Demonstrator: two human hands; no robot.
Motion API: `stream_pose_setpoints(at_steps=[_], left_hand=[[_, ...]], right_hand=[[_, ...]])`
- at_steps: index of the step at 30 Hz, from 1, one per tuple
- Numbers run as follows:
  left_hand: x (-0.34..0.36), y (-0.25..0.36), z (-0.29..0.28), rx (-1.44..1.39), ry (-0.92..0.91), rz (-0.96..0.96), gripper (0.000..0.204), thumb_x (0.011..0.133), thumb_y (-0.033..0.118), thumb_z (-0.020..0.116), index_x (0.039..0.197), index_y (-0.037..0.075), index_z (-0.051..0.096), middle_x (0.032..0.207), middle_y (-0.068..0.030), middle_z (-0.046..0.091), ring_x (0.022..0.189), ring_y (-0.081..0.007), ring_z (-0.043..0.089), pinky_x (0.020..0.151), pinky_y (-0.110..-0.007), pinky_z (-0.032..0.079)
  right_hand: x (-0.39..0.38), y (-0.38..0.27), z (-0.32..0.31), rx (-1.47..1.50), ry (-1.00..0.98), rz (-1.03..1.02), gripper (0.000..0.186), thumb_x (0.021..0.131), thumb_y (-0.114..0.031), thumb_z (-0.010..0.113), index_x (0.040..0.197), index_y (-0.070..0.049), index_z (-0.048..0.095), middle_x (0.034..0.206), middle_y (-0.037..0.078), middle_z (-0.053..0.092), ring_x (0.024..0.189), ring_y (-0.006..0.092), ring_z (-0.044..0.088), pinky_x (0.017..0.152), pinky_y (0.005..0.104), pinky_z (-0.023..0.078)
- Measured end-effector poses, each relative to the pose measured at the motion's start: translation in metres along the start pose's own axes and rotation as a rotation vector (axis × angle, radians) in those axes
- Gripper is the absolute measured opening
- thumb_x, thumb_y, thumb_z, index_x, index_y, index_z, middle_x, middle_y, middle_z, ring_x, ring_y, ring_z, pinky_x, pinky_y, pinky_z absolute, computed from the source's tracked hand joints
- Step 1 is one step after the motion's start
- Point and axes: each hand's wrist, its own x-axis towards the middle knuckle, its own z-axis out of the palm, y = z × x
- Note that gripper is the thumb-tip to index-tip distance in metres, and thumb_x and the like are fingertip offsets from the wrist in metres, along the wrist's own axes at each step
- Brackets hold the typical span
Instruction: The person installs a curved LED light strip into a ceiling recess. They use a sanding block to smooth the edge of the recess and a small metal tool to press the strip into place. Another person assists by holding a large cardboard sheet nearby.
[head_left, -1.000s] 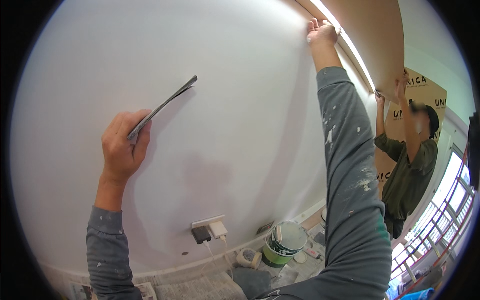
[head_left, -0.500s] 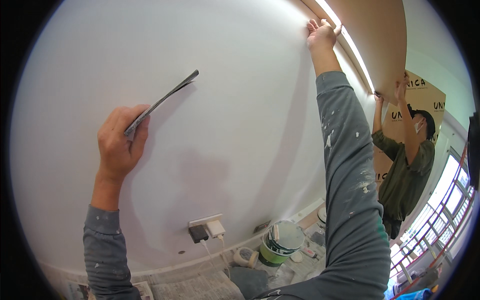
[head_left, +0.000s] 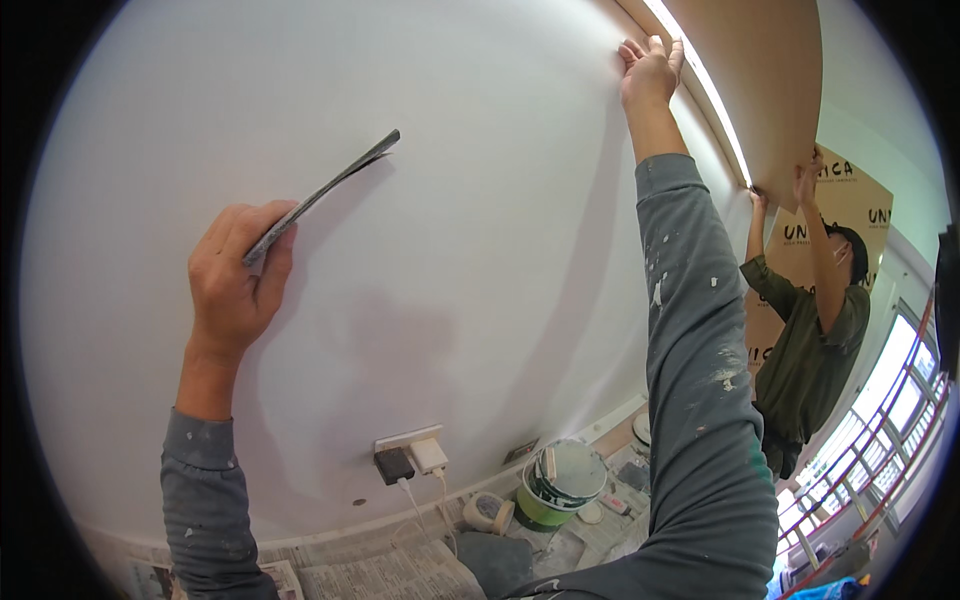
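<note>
From here I have the left hand (head_left: 235, 280) closed round a grey sheet (head_left: 320, 195) by the wall (head_left: 480, 230), while the right hand (head_left: 648, 78), half-curled, reaches up at the board (head_left: 765, 90), its grip unclear to me.

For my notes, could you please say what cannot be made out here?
In the head view:
Bare left hand: most fingertips, behind the hand and folded dark grey sheet.
Flat tan board: upper end, cut off by the top edge.
Green-clad co-worker: legs, mostly behind paint-spotted grey right sleeve.
Printed grey newspaper: text, too small.
</note>
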Motion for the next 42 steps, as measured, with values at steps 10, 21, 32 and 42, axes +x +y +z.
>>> stream_pose_setpoints(at_steps=[10,21,32,42], left_hand=[[0.001,0.001,-0.001,-0.001,0.000,-0.004,0.015,0.091,-0.002,0.073,0.104,0.004,0.071,0.078,-0.0064,0.064,0.067,-0.0208,0.059,0.060,-0.033,0.047],[0.000,-0.001,0.002,-0.004,0.013,0.011,0.015,0.091,-0.002,0.073,0.105,0.004,0.071,0.077,-0.0061,0.062,0.066,-0.0205,0.057,0.059,-0.033,0.046],[0.000,0.000,0.002,-0.012,0.023,0.009,0.014,0.091,0.000,0.074,0.104,0.004,0.071,0.077,-0.0059,0.062,0.065,-0.0206,0.056,0.058,-0.033,0.045],[-0.001,-0.005,0.001,-0.046,0.037,0.035,0.013,0.095,0.000,0.071,0.107,0.003,0.071,0.079,-0.0069,0.064,0.066,-0.0202,0.057,0.060,-0.032,0.046]], right_hand=[[0.031,-0.029,0.019,0.167,0.497,0.184,0.027,0.106,-0.015,0.063,0.128,-0.002,0.053,0.100,0.010,0.063,0.078,0.0183,0.064,0.070,0.0279,0.060],[0.016,-0.014,0.010,0.085,0.402,0.138,0.055,0.105,-0.009,0.057,0.157,-0.010,0.040,0.121,0.011,0.063,0.084,0.0182,0.064,0.072,0.0292,0.057],[0.002,-0.002,0.007,-0.141,-0.043,-0.054,0.068,0.106,-0.004,0.049,0.166,-0.017,0.019,0.138,0.019,0.052,0.094,0.0239,0.067,0.077,0.0338,0.059],[-0.032,-0.022,0.060,-0.019,0.007,0.076,0.084,0.102,-0.007,0.052,0.169,-0.026,0.006,0.134,0.015,0.051,0.088,0.0202,0.060,0.075,0.0350,0.054]])
